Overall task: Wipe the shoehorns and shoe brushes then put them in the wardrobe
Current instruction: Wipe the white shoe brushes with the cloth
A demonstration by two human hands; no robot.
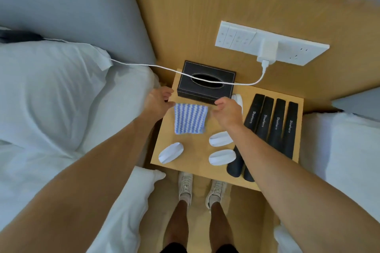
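Observation:
A blue-and-white striped cloth (190, 119) hangs spread over the wooden nightstand (205, 172). My left hand (157, 102) pinches its top left corner and my right hand (227, 112) pinches its top right corner. Several black shoehorns (275, 127) marked "Shoehorn" lie side by side on the right of the nightstand, partly under my right forearm. Three white oval shoe brushes (171, 152) (221, 138) (221, 156) lie near the front. Another white one (238, 99) peeks out behind my right hand.
A black tissue box (205, 82) stands at the back of the nightstand, with a white charger cable (144, 65) running over it to a wall socket panel (271, 44). Beds with white pillows (47, 92) flank both sides. My feet in white sneakers (185, 188) stand in front.

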